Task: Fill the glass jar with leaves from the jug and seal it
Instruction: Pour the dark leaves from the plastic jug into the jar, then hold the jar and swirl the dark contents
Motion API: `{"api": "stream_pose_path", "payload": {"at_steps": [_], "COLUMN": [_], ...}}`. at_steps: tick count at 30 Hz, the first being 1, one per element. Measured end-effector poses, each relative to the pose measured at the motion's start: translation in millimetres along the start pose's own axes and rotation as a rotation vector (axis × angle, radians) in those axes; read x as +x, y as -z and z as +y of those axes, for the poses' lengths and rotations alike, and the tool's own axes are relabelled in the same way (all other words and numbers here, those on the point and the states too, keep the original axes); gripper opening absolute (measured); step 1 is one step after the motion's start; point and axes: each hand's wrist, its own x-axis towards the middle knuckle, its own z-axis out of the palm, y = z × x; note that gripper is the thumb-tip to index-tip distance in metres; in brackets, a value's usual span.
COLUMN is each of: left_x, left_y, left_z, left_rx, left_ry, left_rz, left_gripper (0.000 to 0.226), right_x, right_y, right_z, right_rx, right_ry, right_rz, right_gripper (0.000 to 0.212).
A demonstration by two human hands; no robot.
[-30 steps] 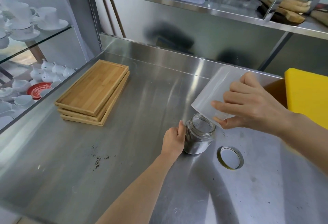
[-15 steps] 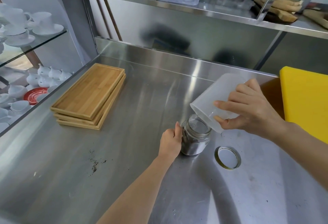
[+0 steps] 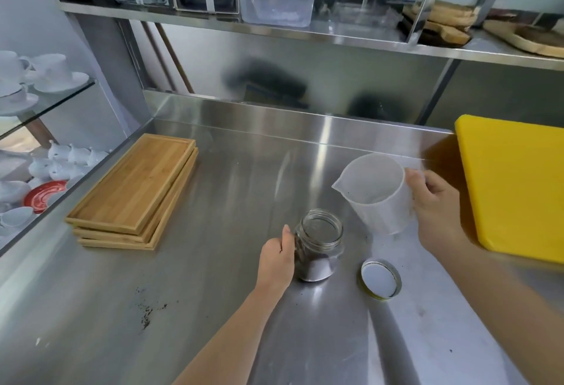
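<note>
On the steel counter [image 3: 213, 262], the right hand [image 3: 436, 210] has its grip closed round the upright, seemingly empty jug [image 3: 378, 198], far right of the glass jar [image 3: 319, 245]. The left hand [image 3: 276, 258] clasps the jar's left side. The jug should be parked well clear, then the lid [image 3: 380, 277], lying near-right, seated squarely.

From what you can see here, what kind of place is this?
Probably a café or tea-shop prep area: a stainless steel counter with a steel shelf above, stacked white cups and saucers on glass shelving, and bamboo serving trays.
</note>
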Motion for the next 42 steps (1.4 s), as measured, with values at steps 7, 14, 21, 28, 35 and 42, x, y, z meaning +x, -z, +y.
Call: {"api": "stream_pose_path", "payload": {"at_steps": [7, 14, 21, 28, 35, 42], "left_x": [-0.6, 0.0, -0.7, 0.0, 0.1, -2.1], "left_y": [-0.8, 0.0, -0.5, 0.0, -1.6, -1.7], "left_z": [0.0, -2.2, -2.3, -3.3, -3.8, 0.6], "left_rx": [-0.034, -0.053, -0.061, -0.074, -0.097, -0.135], "left_ry": [0.007, 0.02, 0.023, 0.013, 0.025, 0.051], "left_rz": [0.0, -0.001, -0.005, 0.0, 0.016, -0.015], "left_gripper": [0.055, 0.053, 0.058, 0.055, 0.051, 0.057], "right_x": [6.2, -1.4, -11.1, -6.8, -17.6, -43.4], "right_y": [1.3, -0.4, 2.6, 7.8, 2.2, -19.3], "right_z": [48.9, 75.4, 88.3, 76.5, 32.9, 34.2], "right_rx": [0.227, 0.176, 0.176, -0.188, -0.195, -0.228], "right_ry": [-0.456, -0.47, -0.506, -0.258, 0.214, 0.084], "right_rz": [0.17, 0.129, 0.101, 0.275, -0.01, -0.622], "right_gripper": [0.028, 0.025, 0.022, 0.018, 0.017, 0.068]}}
